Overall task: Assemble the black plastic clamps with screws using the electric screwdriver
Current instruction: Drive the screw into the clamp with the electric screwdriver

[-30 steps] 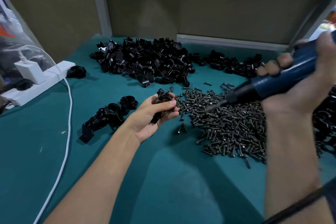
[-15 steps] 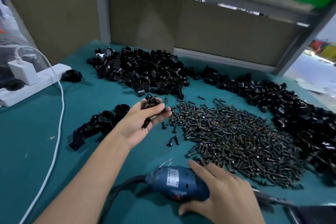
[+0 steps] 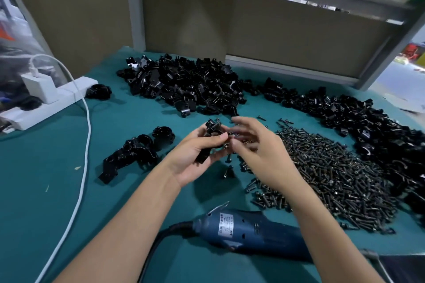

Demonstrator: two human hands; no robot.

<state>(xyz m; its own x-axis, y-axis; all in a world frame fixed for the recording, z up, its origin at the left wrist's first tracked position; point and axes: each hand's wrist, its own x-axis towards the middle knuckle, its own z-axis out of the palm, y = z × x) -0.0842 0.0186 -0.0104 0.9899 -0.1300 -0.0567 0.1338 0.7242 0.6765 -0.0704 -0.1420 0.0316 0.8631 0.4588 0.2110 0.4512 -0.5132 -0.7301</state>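
- Grips a black plastic clamp [image 3: 212, 131] in the left hand [image 3: 195, 156], palm up, thumb laid across the near side, fingers curled beneath; holds it above the teal table mat [image 3: 46, 190], just left of the screw heap
- Meets the clamp from the right with the right hand [image 3: 259, 151], fingers loosely spread and blurred at the tips; cannot tell whether anything sits pinched between thumb and forefinger
- Near edge, beneath the right forearm: blue electric screwdriver [image 3: 253, 232] on its side on the mat, touched by neither hand, black cord curving off to the near left
- Right of centre: broad heap of dark screws [image 3: 333, 167], with a few loose screws [image 3: 228, 171] just below the hands
- Far centre: large pile of black clamp parts [image 3: 184, 85]; far right: second pile of clamp parts [image 3: 368, 126] running along the mat's right side
- Left of the left hand: small cluster of joined clamps [image 3: 138, 151], touching one another
- Far left: white power strip [image 3: 57, 101] with a white charger [image 3: 41, 86] plugged in, a single clamp [image 3: 99, 92] just beside its right end, and a white cable [image 3: 85, 145] trailing toward the near edge
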